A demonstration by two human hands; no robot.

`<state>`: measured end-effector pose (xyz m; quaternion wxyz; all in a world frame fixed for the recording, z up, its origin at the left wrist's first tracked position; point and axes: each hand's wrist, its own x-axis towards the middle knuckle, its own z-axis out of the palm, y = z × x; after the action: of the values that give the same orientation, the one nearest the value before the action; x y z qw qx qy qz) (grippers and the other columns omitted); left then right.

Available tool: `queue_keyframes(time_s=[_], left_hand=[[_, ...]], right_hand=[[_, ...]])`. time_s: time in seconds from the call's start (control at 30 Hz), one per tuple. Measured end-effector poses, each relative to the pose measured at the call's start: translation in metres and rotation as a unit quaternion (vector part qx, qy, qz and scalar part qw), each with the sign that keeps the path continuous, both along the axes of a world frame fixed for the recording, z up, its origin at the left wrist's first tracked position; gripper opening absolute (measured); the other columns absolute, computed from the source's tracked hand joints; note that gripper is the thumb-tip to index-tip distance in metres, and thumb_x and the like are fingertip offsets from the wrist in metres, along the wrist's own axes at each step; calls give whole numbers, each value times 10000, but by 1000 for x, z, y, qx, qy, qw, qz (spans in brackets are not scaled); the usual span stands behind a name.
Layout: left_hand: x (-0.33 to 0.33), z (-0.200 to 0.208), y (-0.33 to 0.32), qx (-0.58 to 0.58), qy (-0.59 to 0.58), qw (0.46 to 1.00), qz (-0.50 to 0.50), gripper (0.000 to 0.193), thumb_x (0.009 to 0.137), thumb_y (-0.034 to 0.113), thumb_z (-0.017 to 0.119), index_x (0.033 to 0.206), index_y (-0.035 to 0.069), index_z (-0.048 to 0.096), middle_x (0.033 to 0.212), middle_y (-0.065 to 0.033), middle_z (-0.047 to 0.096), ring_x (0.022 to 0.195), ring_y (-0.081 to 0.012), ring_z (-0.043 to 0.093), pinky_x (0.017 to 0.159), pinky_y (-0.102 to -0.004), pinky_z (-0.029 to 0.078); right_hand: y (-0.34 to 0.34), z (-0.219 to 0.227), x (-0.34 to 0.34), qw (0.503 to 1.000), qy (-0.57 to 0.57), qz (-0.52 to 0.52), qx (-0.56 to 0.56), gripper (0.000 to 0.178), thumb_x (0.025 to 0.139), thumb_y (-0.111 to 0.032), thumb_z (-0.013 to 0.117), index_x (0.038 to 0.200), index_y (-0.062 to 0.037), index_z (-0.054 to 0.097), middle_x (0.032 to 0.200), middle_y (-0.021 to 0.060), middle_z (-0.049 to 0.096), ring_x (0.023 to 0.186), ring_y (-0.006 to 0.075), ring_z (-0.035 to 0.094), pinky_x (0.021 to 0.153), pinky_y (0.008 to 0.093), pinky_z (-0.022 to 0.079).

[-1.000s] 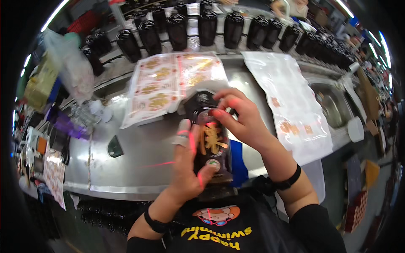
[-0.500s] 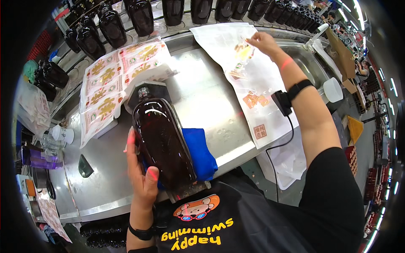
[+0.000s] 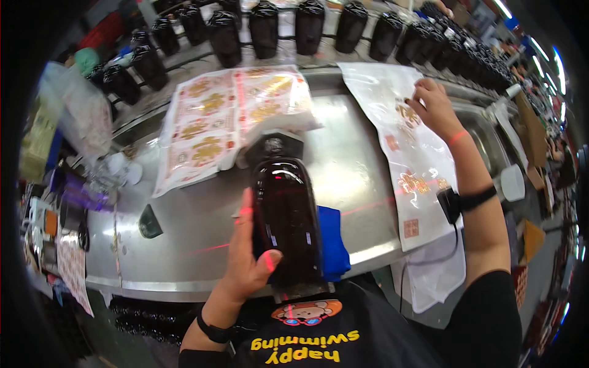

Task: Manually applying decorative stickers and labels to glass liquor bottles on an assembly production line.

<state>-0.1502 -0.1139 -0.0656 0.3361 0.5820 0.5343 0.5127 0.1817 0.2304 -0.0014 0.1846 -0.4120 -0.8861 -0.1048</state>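
Observation:
A large dark, glossy bottle (image 3: pixel 285 214) lies on its side in front of me, its neck pointing away into a dark angular holder (image 3: pixel 273 145). My left hand (image 3: pixel 248 260) holds its left side, fingers along the edge and thumb across its lower part. Under its right side is a blue cloth (image 3: pixel 332 242). To the right, a white decal sheet (image 3: pixel 423 205) with gold and red prints hangs over the table's front edge. My right hand (image 3: pixel 434 105) is at its upper part by a gold print, fingertips pinched together; anything between them is too small to make out.
A second decal sheet (image 3: pixel 208 119) lies behind the bottle to the left. Dark bottles (image 3: pixel 264 30) line the back of the metal table (image 3: pixel 359 184). At the right are a sink (image 3: pixel 478 132) and a white tub (image 3: pixel 512 183). A dark green shard-like piece (image 3: pixel 149 222) lies at left.
The whole view has shifted, so things appear farther right and lower. My right hand has come slightly toward me over the sheet, fingers still pinched. My left hand stays on the bottle.

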Motion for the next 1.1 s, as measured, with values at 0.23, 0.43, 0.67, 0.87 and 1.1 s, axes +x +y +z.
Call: queue_keyframes(time_s=[0.23, 0.43, 0.67, 0.87, 1.1], left_hand=[[1, 16, -7, 56, 93, 994, 16, 806, 958, 380, 629, 1507, -98, 281, 1488, -320, 404, 1398, -412, 407, 1160, -428, 296], [-9, 12, -13, 51, 0, 998, 38, 563, 1039, 276, 516, 1475, -60, 396, 1496, -191, 444, 1380, -270, 445, 1167, -388, 291], [-3, 22, -25, 227, 82, 966, 94, 436, 1009, 264, 577, 1366, 14, 566, 1478, -232, 445, 1353, -330, 443, 1134, -414, 318], [17, 20, -12, 180, 252, 946, 99, 519, 914, 332, 685, 1348, 56, 612, 1490, -294, 376, 1357, -436, 357, 1136, -483, 269], [17, 21, -9, 179, 256, 943, 112, 549, 909, 356, 687, 1359, 54, 597, 1452, -315, 401, 1325, -452, 385, 1118, -496, 294]], right_hand=[[-139, 105, -58, 973, 100, 184, -93, 210, 907, -168, 704, 847, -23, 566, 1215, 117, 570, 1113, 273, 557, 973, 373, 434], [-193, 150, -89, 922, 122, 337, -147, 213, 959, -171, 653, 837, -28, 552, 1207, 141, 575, 1041, 148, 549, 904, 298, 437], [-191, 89, -136, 887, 171, 335, -268, 213, 957, -199, 678, 887, -14, 600, 1143, 73, 610, 972, 109, 561, 828, 267, 460], [-174, 19, -163, 891, 194, 269, -309, 222, 941, -234, 703, 877, -35, 626, 1094, 73, 637, 1026, 180, 576, 878, 317, 473], [-169, 5, -169, 894, 227, 271, -275, 214, 928, -197, 696, 876, -6, 616, 1093, 127, 653, 1008, 249, 616, 876, 338, 480]])
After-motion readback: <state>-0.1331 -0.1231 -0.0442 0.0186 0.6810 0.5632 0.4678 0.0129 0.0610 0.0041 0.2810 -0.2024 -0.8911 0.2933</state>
